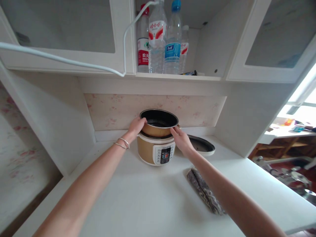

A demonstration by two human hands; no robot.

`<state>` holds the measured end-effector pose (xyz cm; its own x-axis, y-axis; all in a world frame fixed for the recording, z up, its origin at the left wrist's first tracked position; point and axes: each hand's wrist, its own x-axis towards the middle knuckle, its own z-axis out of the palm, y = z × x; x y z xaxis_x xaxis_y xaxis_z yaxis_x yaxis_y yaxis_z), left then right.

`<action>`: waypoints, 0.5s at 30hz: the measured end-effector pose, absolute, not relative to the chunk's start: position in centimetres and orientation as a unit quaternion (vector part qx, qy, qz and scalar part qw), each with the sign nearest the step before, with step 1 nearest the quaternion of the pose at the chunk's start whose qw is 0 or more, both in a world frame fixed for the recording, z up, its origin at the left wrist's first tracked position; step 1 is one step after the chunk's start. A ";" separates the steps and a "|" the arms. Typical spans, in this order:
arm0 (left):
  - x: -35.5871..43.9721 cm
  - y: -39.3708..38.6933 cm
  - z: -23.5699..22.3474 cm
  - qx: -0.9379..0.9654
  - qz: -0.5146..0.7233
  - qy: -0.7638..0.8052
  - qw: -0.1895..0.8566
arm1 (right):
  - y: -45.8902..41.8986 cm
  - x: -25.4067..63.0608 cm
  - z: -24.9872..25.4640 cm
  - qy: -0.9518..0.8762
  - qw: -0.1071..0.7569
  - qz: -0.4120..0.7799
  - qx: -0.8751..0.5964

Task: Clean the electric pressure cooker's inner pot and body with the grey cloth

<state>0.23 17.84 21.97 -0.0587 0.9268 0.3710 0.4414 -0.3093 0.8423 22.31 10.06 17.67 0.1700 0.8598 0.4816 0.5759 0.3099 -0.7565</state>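
A dark-lined inner pot [158, 131] with a gold outside sits tilted, partly raised out of the gold and white electric cooker [146, 149]. My left hand [137, 126] grips the pot's rim on the left side, thumb over the edge. On the right, my right hand [181, 140] has its fingers closed on the rim at the front right. The cooker stands upright on the white counter [138, 200], its control panel facing me. Behind my right hand lies the cooker's lid [203, 144], dark inside with a pale edge.
A folded grey patterned cloth [204, 191] lies under my right forearm. Overhead, an open cabinet shelf [177, 76] holds several plastic bottles [158, 42]. A white cable [74, 62] hangs across the upper left. White side panels [234, 115] flank the counter.
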 end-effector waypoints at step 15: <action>0.2 18.4 15.9 0.677 0.400 0.594 0.170 | 10.8 25.9 15.2 -0.544 0.601 0.097 -0.577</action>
<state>0.16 18.37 15.94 -0.0244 0.9402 0.3399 0.6687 -0.2373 0.7046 25.91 10.79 15.15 0.3883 0.7445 0.5431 0.5115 0.3161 -0.7990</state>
